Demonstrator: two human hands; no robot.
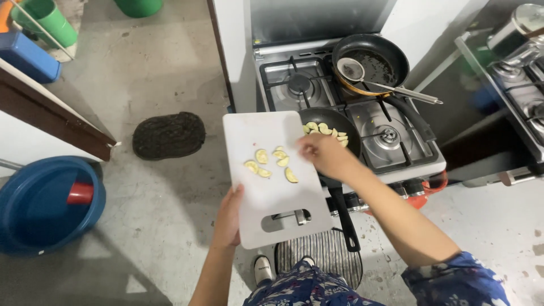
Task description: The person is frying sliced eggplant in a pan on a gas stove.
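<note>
1. Left hand [228, 218] grips the white cutting board [272, 175], tilted beside the front pan [334, 127].
2. Right hand [322, 154], fingers seemingly loosely curled, holds nothing, touching the board's pan-side edge.
3. Slices [271, 162] on the board could slide off past the pan.

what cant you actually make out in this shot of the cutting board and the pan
Head view:
- Right hand fingertips: motion-blurred, so whether they touch a slice is unclear.
- Front pan: near side hidden by that hand and the white cutting board.
- Left hand fingers: hidden under the board.
- Stove knobs: partly covered by the forearm.
</note>
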